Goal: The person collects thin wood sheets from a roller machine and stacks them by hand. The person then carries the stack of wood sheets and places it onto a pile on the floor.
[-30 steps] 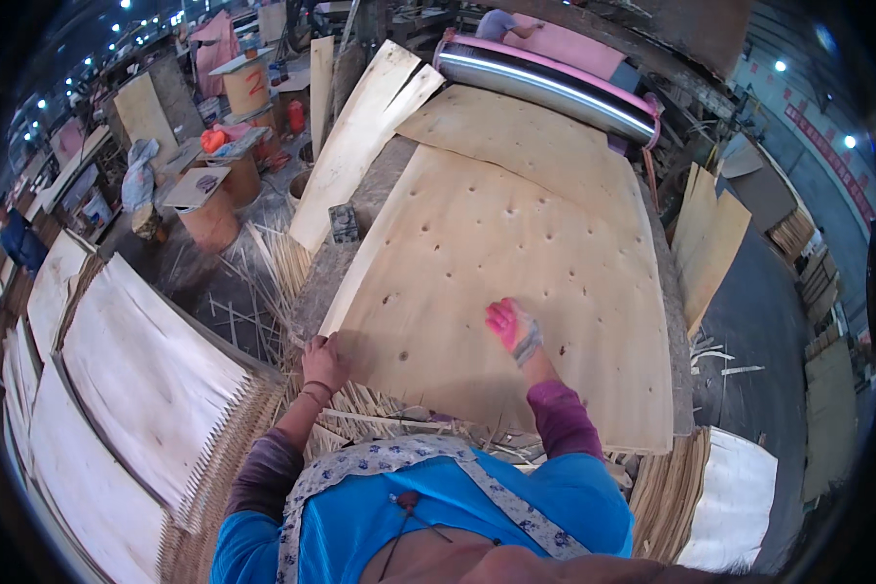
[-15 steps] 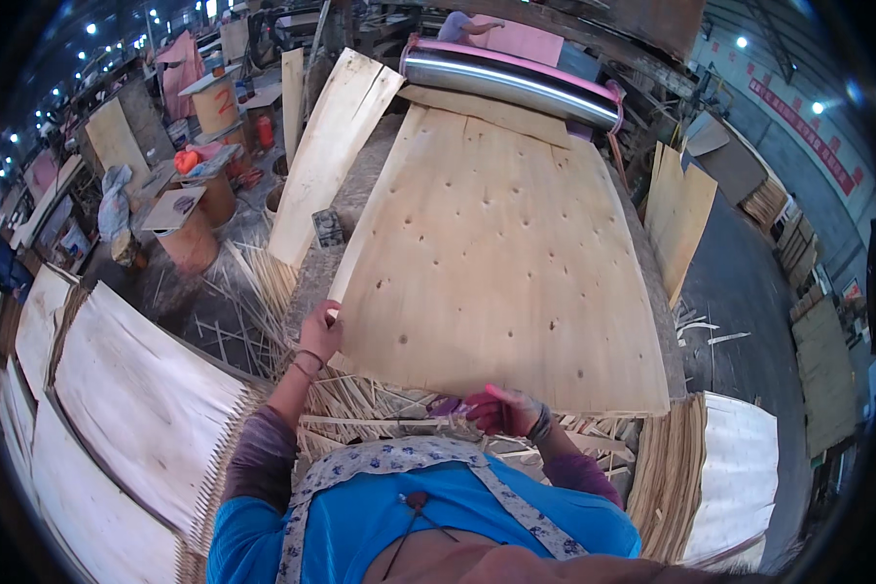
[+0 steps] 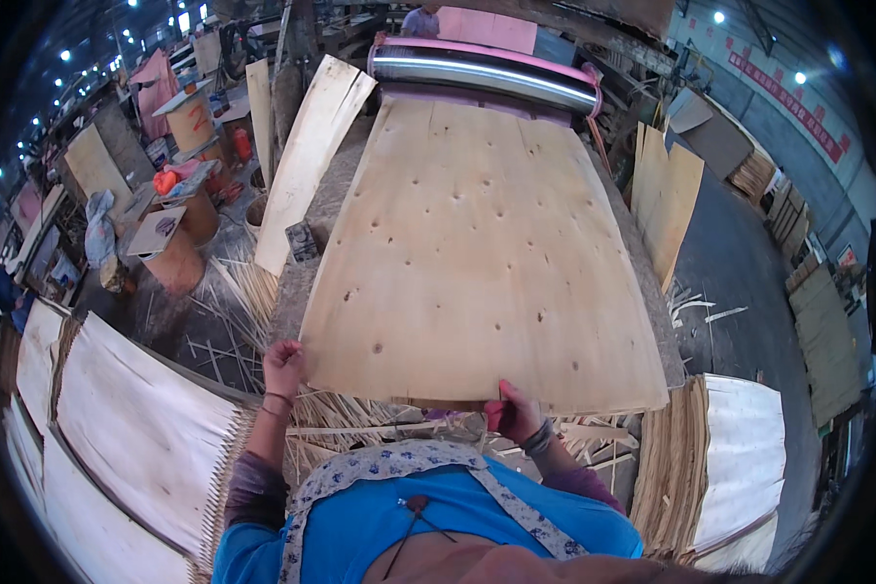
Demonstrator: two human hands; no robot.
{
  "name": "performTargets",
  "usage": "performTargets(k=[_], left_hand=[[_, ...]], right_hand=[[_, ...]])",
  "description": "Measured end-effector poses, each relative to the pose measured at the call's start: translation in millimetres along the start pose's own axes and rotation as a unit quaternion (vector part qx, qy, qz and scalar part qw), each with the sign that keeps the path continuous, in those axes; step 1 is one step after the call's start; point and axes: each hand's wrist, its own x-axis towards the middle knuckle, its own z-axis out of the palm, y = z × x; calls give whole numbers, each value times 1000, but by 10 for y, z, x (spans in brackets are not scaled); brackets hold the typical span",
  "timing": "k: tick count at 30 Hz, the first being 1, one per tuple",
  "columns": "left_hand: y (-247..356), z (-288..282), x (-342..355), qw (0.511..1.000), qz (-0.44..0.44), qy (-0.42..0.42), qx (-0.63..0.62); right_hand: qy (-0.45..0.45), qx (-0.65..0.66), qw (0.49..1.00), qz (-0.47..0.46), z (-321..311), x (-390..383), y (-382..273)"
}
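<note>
Biggest thing first: there's a worn grey workbench [image 3: 294, 304] with a large, knotty wood veneer sheet [image 3: 477, 263] spread over most of it. The sheet's far end lies just short of a long shiny roller [image 3: 485, 80] with pink along its top, and its near edge is right in front of the person. Off to the left is a big stack of pale veneer [image 3: 141, 409], with a smaller veneer stack [image 3: 715, 462] at lower right. One long narrow veneer piece [image 3: 311, 156] leans beside the bench's left side, and loose wood slivers [image 3: 346, 414] are heaped below the near edge.

Hands next: the right hand [image 3: 516, 413] has the near edge pinched, thumb on top, fingers tucked under. The left hand [image 3: 283, 368] is at the near left corner, fingers curled together, but I can't tell if they're actually clamped on it. Smallest is a dark block [image 3: 302, 241] on the bench's left strip.
</note>
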Motion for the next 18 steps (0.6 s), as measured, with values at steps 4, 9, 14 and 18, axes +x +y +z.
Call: performTargets(k=[4, 9, 14, 18], left_hand=[[208, 227, 139, 992, -121, -9, -23], [234, 389, 84, 992, -124, -9, 35], [269, 303, -137, 984, -156, 30, 74], [134, 282, -196, 985, -115, 56, 117]], right_hand=[[51, -24, 998, -7, -21, 441, -469], [43, 20, 998, 28, -262, 1567, -1247], [22, 18, 999, -45, -402, 2852, -2010], [29, 58, 993, -100, -183, 3411, -2275]])
